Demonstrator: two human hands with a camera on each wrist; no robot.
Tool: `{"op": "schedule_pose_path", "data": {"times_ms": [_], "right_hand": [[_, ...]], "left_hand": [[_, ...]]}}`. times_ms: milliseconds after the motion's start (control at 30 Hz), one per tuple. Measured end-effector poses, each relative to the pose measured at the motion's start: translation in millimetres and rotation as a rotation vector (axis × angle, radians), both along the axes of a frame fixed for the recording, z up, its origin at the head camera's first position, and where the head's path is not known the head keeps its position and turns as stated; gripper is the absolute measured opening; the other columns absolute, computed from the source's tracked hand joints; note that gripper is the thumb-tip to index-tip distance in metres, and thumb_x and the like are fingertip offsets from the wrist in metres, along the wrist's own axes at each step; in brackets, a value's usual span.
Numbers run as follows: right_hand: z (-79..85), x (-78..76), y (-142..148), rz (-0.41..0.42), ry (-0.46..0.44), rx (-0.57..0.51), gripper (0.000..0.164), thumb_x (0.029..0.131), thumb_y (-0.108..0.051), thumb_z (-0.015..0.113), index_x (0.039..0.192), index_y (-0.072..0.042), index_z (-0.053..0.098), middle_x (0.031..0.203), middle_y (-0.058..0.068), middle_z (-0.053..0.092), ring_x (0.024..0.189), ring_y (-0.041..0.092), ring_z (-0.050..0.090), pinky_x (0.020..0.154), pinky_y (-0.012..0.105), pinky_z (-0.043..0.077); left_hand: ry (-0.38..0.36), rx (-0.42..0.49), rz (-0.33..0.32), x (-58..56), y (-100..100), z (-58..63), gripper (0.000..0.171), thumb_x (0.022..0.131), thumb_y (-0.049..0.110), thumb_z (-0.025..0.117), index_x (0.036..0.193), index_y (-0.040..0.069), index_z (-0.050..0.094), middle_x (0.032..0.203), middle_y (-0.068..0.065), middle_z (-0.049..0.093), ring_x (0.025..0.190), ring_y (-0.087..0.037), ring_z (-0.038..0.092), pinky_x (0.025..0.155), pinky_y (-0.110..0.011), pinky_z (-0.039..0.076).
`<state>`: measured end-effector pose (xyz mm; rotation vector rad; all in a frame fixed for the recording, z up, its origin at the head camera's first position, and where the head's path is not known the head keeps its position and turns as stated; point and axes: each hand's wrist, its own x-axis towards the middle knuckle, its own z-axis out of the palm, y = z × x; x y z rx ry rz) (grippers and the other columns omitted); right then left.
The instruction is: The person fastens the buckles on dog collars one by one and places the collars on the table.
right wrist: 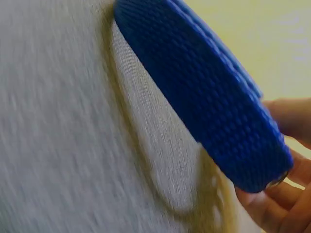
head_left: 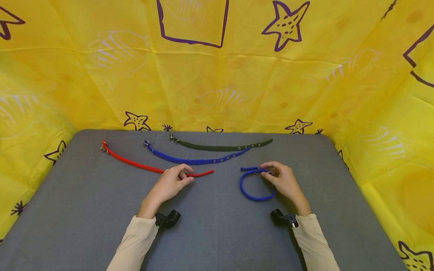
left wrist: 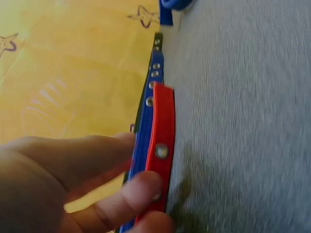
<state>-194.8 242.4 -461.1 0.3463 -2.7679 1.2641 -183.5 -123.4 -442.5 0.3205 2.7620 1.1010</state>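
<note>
A blue collar [head_left: 257, 198], buckled into a ring, stands on its edge at the right. My right hand [head_left: 283, 180] pinches it near the buckle, where the loose tail sticks out to the left. Close up in the right wrist view, the woven blue band [right wrist: 194, 87] shows fingers at its lower end. A red collar [head_left: 135, 163] lies stretched out at the left, its buckle at the far left end. My left hand [head_left: 171, 182] is over its right part, fingers loosely bent. Fingertips overlap the red strap [left wrist: 165, 121] around its metal eyelets in the left wrist view.
Behind the red one, a second blue collar [head_left: 193, 162] is laid out flat, and a dark green collar [head_left: 210, 148] is further back, overlapping its tip. All lie on a grey table [head_left: 217, 233]. Yellow patterned cloth [head_left: 190, 82] rises around the back and sides.
</note>
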Motion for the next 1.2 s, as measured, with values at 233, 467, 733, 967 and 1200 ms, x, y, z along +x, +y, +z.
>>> {"op": "schedule_pose_path", "data": {"times_ms": [233,467,733,967,1200], "right_hand": [[-4.7,-3.4,20,-0.081,0.015,0.008,0.022,0.082,-0.012,0.067,0.104,-0.010,0.066,0.101,0.011,0.067,0.073,0.019,0.065,0.059,0.020,0.045],[-5.8,-4.1,43,-0.161,0.043,0.055,0.020,0.083,-0.010,0.066,0.103,-0.010,0.066,0.102,0.013,0.067,0.085,0.029,0.067,0.065,0.016,0.046],[-8.1,-3.0,60,-0.198,0.100,0.057,0.019,0.081,-0.007,0.068,0.100,-0.008,0.068,0.099,0.013,0.069,0.085,0.026,0.068,0.067,0.004,0.042],[-11.9,-2.7,69,-0.242,0.157,0.087,0.019,0.080,-0.002,0.068,0.098,-0.008,0.068,0.097,0.013,0.069,0.086,0.029,0.066,0.068,0.001,0.040],[-14.2,-0.8,81,-0.311,0.182,0.159,0.019,0.081,-0.001,0.066,0.097,-0.010,0.069,0.097,0.012,0.069,0.085,0.023,0.065,0.069,0.003,0.038]], "left_hand": [[-0.033,-0.125,0.041,-1.4,-6,-2.0,0.020,0.085,0.026,0.064,0.103,0.018,0.061,0.068,0.001,0.058,0.059,-0.011,0.050,0.055,-0.027,0.038],[-0.065,-0.199,0.103,-1.4,-12,-4.8,0.015,0.088,0.025,0.061,0.102,0.021,0.061,0.065,0.001,0.055,0.055,-0.014,0.048,0.051,-0.028,0.035],[-0.014,-0.214,0.100,0.6,-11,-3.6,0.009,0.086,0.024,0.063,0.094,0.023,0.065,0.059,0.003,0.052,0.052,-0.013,0.044,0.048,-0.028,0.032],[-0.003,-0.227,0.056,5.1,-2,0.2,0.006,0.083,0.025,0.066,0.089,0.026,0.068,0.057,0.004,0.051,0.052,-0.012,0.044,0.048,-0.028,0.033],[0.030,-0.230,0.032,11.5,18,1.0,0.004,0.081,0.026,0.069,0.085,0.027,0.069,0.058,0.008,0.053,0.052,-0.011,0.045,0.048,-0.027,0.034]]}}
